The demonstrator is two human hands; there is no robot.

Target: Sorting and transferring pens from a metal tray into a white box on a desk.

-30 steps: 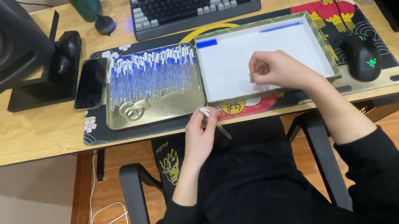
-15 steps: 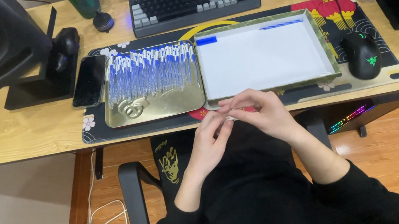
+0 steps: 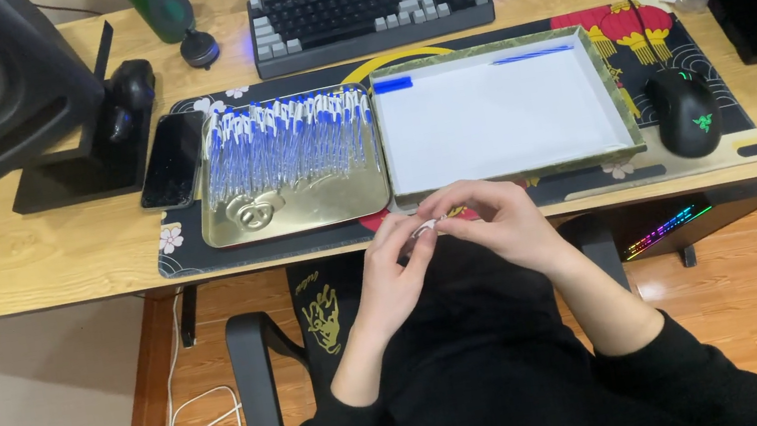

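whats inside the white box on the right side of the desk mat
The white box holds a blue cap-like piece in its far left corner and one blue pen along the far wall. Its near edge is partly covered by the right hand.

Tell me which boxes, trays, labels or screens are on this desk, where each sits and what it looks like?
Phone: left of the trays, lying flat, dark rectangular screen, off.
Gold metal tray: on the desk mat's left part, shallow, full of blue-and-clear pens.
Box lid: right of that tray, rectangular, white inside, patterned green rim.
Blue label: small rectangle in the lid's far left corner.
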